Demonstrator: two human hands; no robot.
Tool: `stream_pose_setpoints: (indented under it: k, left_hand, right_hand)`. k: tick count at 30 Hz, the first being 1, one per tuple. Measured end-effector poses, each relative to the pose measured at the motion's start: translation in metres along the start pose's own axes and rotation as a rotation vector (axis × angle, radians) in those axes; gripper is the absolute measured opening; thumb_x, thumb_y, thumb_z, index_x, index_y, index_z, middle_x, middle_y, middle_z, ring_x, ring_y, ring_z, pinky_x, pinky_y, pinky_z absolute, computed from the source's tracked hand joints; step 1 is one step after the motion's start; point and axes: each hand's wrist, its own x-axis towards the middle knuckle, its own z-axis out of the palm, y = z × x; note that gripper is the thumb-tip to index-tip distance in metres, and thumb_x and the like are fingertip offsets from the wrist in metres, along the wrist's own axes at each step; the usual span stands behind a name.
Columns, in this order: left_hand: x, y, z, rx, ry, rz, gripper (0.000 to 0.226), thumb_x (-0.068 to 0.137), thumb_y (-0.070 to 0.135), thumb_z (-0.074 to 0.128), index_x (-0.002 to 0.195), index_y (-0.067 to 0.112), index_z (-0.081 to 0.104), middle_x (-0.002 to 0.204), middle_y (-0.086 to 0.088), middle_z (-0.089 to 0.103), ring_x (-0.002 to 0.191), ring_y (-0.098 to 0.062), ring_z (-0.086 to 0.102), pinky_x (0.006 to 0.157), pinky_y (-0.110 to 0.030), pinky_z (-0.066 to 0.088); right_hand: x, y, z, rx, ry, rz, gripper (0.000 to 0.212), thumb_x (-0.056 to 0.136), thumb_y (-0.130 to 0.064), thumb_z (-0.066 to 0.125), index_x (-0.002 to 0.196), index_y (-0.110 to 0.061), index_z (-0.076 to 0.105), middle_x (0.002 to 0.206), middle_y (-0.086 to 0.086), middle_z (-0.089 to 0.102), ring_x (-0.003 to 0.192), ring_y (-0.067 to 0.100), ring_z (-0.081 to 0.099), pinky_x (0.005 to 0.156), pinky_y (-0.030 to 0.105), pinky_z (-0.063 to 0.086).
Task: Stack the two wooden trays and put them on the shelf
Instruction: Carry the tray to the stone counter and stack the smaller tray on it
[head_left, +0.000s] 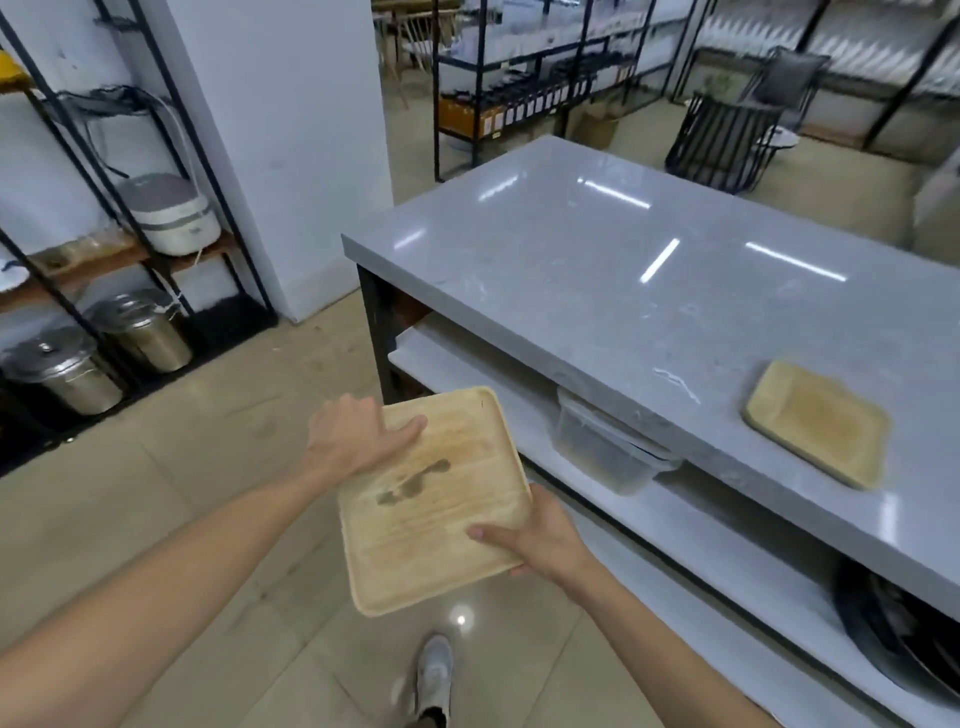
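Observation:
A square wooden tray with dark stains is held in the air over the floor, beside the table's left end. My left hand grips its upper left edge, thumb on top. My right hand grips its right edge, thumb on the tray's face. A second wooden tray lies flat on the grey table top near its front edge, far right of both hands. Under the top runs a white shelf.
A clear plastic container and a dark pan sit on the white shelf. At the left, a black rack holds a rice cooker and metal pots. My shoe is on the tiled floor.

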Motion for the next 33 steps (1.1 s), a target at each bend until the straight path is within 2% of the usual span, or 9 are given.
stream_pose_setpoints:
  k: [2,6,10,14,16,22,29,31,33]
  left_hand:
    - [0.039,0.017,-0.003,-0.019,0.006,0.087,0.083,0.072,0.092,0.034,0.054,0.014,0.054,0.052,0.000,0.055,0.048,-0.019,0.053,0.047,-0.029,0.034]
    - [0.115,0.056,-0.010,-0.033,-0.016,0.271,0.080,0.071,0.095,0.030,0.061,0.019,0.052,0.064,0.002,0.054,0.061,-0.018,0.055,0.052,-0.031,0.038]
    - [0.173,0.107,-0.017,0.008,0.020,0.447,0.084,0.072,0.095,0.033,0.060,0.014,0.055,0.061,0.001,0.058,0.054,-0.016,0.053,0.047,-0.030,0.039]
    - [0.210,0.159,-0.017,-0.011,0.005,0.577,0.085,0.075,0.093,0.033,0.064,0.012,0.056,0.063,-0.001,0.058,0.058,-0.020,0.056,0.054,-0.032,0.049]
    - [0.224,0.184,-0.017,-0.038,0.009,0.630,0.082,0.076,0.092,0.036,0.060,0.013,0.052,0.060,-0.002,0.057,0.055,-0.020,0.056,0.053,-0.032,0.049]
    - [0.263,0.269,-0.013,-0.007,-0.002,0.751,0.074,0.073,0.093,0.033,0.066,0.021,0.049,0.064,0.003,0.046,0.057,-0.016,0.044,0.049,-0.029,0.026]
    - [0.314,0.363,0.001,0.004,0.017,0.818,0.077,0.076,0.091,0.033,0.067,0.018,0.052,0.067,0.000,0.054,0.062,-0.024,0.053,0.055,-0.033,0.040]
    - [0.329,0.383,0.007,0.010,0.006,0.826,0.081,0.076,0.092,0.032,0.069,0.016,0.057,0.065,0.000,0.054,0.058,-0.020,0.050,0.052,-0.032,0.036]
    - [0.344,0.397,0.015,0.013,0.000,0.846,0.083,0.075,0.093,0.028,0.070,0.015,0.058,0.063,0.000,0.053,0.055,-0.018,0.049,0.050,-0.030,0.032]
  right_hand:
    - [0.017,-0.010,-0.015,0.025,0.055,0.027,0.082,0.051,-0.059,0.098,0.118,-0.032,0.060,0.111,-0.010,0.077,0.089,0.008,0.078,0.056,0.038,0.066]
    - [0.044,-0.029,-0.045,0.073,0.159,0.048,0.067,0.052,-0.057,0.098,0.107,-0.039,0.064,0.098,-0.018,0.078,0.083,0.004,0.078,0.051,0.036,0.064]
    - [0.059,-0.043,-0.075,0.124,0.263,0.047,0.061,0.057,-0.051,0.097,0.108,-0.039,0.066,0.099,-0.017,0.080,0.084,0.005,0.078,0.052,0.038,0.065]
    - [0.063,-0.052,-0.104,0.154,0.360,0.023,0.047,0.064,-0.043,0.096,0.100,-0.044,0.065,0.097,-0.018,0.078,0.082,-0.003,0.075,0.049,0.029,0.061]
    - [0.064,-0.052,-0.121,0.155,0.405,0.032,0.049,0.064,-0.046,0.095,0.100,-0.045,0.062,0.102,-0.019,0.076,0.084,-0.006,0.073,0.049,0.029,0.062]
    - [0.074,-0.039,-0.175,0.173,0.512,0.099,0.062,0.058,-0.059,0.094,0.102,-0.042,0.054,0.107,-0.017,0.071,0.088,0.005,0.074,0.055,0.032,0.066]
    - [0.107,-0.033,-0.254,0.211,0.545,0.115,0.060,0.062,-0.053,0.093,0.104,-0.036,0.054,0.109,-0.013,0.069,0.088,0.006,0.074,0.055,0.029,0.065]
    - [0.118,-0.031,-0.272,0.227,0.545,0.124,0.059,0.063,-0.052,0.093,0.106,-0.036,0.056,0.110,-0.013,0.070,0.088,0.003,0.074,0.056,0.030,0.065]
    - [0.129,-0.029,-0.285,0.231,0.560,0.162,0.070,0.062,-0.054,0.093,0.116,-0.030,0.056,0.115,-0.012,0.069,0.096,0.007,0.072,0.059,0.031,0.066]
